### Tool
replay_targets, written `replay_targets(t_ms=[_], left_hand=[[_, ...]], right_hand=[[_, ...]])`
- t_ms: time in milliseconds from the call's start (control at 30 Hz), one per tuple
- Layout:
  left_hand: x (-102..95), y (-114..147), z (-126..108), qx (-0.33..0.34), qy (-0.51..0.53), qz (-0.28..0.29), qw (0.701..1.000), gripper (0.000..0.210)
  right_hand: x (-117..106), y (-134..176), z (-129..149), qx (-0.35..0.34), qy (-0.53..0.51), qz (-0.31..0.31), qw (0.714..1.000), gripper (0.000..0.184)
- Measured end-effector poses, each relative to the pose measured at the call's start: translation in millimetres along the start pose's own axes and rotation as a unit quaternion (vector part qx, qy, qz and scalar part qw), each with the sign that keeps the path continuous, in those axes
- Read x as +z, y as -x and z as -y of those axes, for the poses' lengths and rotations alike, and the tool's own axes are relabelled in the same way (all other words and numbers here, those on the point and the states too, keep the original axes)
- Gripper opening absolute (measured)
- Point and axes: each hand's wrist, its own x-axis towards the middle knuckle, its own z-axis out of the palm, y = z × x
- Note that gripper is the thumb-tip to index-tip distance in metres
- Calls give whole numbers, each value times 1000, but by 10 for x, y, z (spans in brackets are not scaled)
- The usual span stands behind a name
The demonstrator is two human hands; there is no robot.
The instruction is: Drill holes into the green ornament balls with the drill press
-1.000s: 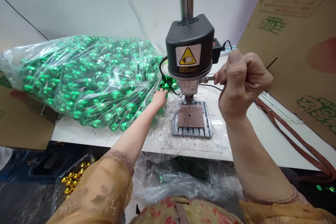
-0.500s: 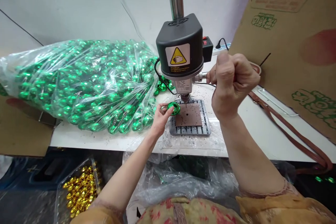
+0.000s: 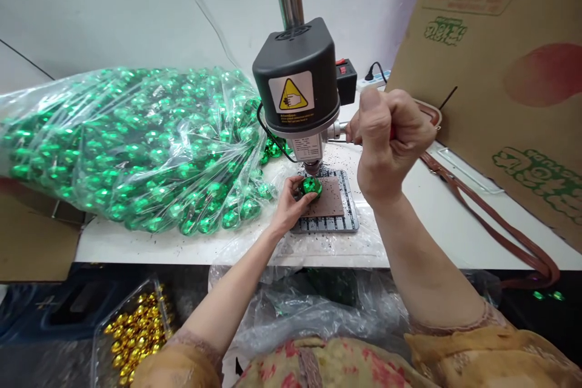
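Observation:
Between the thumb and fingers of my left hand [image 3: 291, 205] is a shiny green faceted ball [image 3: 311, 188]. It is just below the chuck of a small drill press [image 3: 294, 82], over a brown board [image 3: 331, 197] on the slotted metal base [image 3: 351, 209]. Whether the ball touches the board, I cannot tell. My right hand [image 3: 391, 139] is closed in a fist around the press's feed handle [image 3: 342, 130], which is mostly hidden by the fingers. Dark shavings are scattered over the base.
A large clear bag of green balls [image 3: 150, 151] lies left of the press. A cardboard box [image 3: 491, 85] and a brown strap [image 3: 491, 212] are at the right. Gold balls [image 3: 136, 327] fill a clear tray below the table edge. A power strip [image 3: 375, 79] sits behind.
My left hand has moved right, bringing the green ball from the base's left side to under the chuck and turning it. My right hand stays on the handle. The view has shifted slightly.

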Motion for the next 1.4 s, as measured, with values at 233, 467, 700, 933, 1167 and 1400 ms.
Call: replay_targets(t_ms=[233,467,700,933,1167,1400], left_hand=[[62,33,-79,53,-81,41,994,52],[150,105,-80,54,-47,42,997,55],[150,107,-95,40,-25,45,998,55],[164,122,-107,40,-12,43,998,55],[153,128,-97,46,-21,43,998,53],[152,125,-70,40,0,50,998,54]], right_hand=[[-7,3,8,-4,-5,4,1000,51],[-18,5,-4,-1,-11,18,1000,49],[-40,108,-52,-21,41,8,999,50],[-57,203,-110,-35,3,-19,999,52],[-82,251,-176,-78,-49,-22,995,52],[-106,315,-257,-111,-56,-26,992,49]])
